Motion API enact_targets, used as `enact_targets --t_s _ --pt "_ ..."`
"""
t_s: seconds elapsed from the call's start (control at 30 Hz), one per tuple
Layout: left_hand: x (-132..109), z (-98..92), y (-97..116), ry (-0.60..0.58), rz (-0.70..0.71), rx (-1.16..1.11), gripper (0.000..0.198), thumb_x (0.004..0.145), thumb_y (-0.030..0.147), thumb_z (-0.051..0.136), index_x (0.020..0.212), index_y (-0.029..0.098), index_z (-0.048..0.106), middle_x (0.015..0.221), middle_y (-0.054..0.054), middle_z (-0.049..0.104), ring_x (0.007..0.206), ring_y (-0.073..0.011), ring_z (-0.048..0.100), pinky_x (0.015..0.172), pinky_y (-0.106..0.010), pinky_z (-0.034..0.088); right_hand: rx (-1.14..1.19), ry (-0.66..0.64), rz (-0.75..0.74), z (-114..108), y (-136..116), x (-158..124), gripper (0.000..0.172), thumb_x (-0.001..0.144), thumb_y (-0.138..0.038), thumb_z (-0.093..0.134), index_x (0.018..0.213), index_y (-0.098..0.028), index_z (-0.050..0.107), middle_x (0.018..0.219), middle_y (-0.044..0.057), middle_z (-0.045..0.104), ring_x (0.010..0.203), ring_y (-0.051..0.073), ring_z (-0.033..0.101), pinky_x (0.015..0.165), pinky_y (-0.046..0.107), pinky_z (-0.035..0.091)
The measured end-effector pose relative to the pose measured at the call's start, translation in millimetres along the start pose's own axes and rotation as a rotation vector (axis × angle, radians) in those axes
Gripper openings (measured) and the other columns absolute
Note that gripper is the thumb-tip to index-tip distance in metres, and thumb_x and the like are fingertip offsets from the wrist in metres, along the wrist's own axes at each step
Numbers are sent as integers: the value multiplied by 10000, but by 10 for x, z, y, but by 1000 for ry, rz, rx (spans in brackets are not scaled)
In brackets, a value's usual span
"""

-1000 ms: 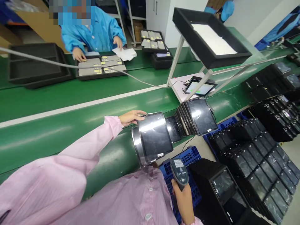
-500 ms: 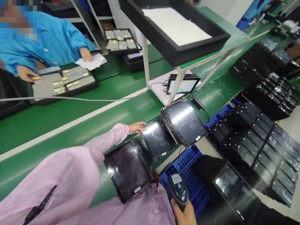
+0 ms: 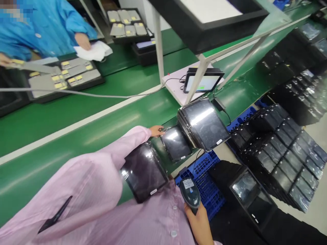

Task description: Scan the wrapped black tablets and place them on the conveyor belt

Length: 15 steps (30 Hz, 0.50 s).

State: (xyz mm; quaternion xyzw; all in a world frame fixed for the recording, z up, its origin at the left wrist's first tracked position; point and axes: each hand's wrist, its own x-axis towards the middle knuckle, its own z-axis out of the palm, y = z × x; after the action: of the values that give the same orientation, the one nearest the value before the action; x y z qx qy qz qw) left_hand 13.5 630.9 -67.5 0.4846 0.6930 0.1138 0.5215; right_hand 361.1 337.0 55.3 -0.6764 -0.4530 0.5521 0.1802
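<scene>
Dark plastic, the scanner [image 3: 190, 194] sits in the right hand [image 3: 199, 223], fingers wrapped round its handle. Just before the pink shirt [image 3: 159, 214] lies a near panel [image 3: 144, 172]; beyond, the left hand [image 3: 156, 130] touches the middle panel's [image 3: 176, 143] corner on the green tabletop [image 3: 109, 117], grip unclear. The uneven tall stack [image 3: 208, 124] farther off could slide if bumped. White labels [image 3: 153, 192] on the panels are illegible.

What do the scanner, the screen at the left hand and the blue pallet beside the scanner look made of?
Scanner: probably hard plastic, dark and glossy, from its smooth rounded shell.
Screen: likely glass, though clear film is possible; it gives a bright reflection.
Pallet: seemingly moulded plastic, rather matt, with a regular blue grid.
</scene>
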Motion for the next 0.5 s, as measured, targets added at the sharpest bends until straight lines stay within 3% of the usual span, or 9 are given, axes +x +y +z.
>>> enact_targets --t_s 0.1,0.23,0.37,0.5 --pt "-273 -292 20 133 39 129 421 732 362 786 1118 198 746 1008 -82 752 944 -260 704 900 -351 540 -57 -98 -64 166 -63 -110 399 879 -453 652 1136 -159 739 1121 136 789 1042 307 740 929 372 575" --pt "-1071 -552 -374 249 122 249 409 880 446 638 1181 195 753 1187 -96 760 1057 -280 691 966 -358 507 -143 -227 -137 517 -50 -305 363 898 -371 629 1199 -183 703 1110 91 791 992 260 743 886 324 558" --pt "-1934 -410 -945 401 120 224 463 970 481 502 1247 188 728 1290 -106 724 1129 -268 671 1021 -366 495 -269 -227 -166 816 71 -452 400 896 -332 607 1265 -185 657 1102 83 791 991 267 744 849 328 536" --pt "-2271 -187 -1304 476 171 125 473 982 455 489 1297 171 697 1334 -123 691 1227 -269 631 1096 -379 465 -343 -188 -179 956 155 -508 344 900 -367 589 1177 -180 670 1020 85 794 937 271 746 814 328 520"
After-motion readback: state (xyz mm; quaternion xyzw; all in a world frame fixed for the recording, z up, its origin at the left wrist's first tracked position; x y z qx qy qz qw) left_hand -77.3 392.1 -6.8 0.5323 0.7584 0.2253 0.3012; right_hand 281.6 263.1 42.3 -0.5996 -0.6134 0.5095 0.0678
